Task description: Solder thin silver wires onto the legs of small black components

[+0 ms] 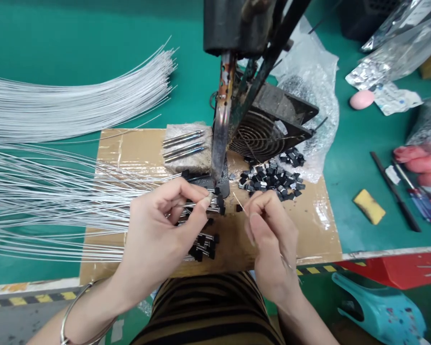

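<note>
Just under the tip of an upright soldering iron [221, 129], my left hand [165, 220] pinches a thin white wire between thumb and fingertips. The wire's end is mostly hidden by the fingers. To the right, my right hand [271, 239] is closed around a thin solder wire [239, 202], whose free end points up and left toward the iron tip. Below and beside my left fingers lie wires ending in black connectors [204, 247]. A pile of loose small black connectors [271, 179] rests beyond my right hand.
Bundles of white wires [75, 108] extend from the left. Several metal soldering tips [183, 143] lie on a pale block behind my left hand. A black fan [266, 124] stands behind the iron. A yellow sponge [369, 207] and a black-handled tool [395, 191] lie right; cardboard [319, 225] covers the work area.
</note>
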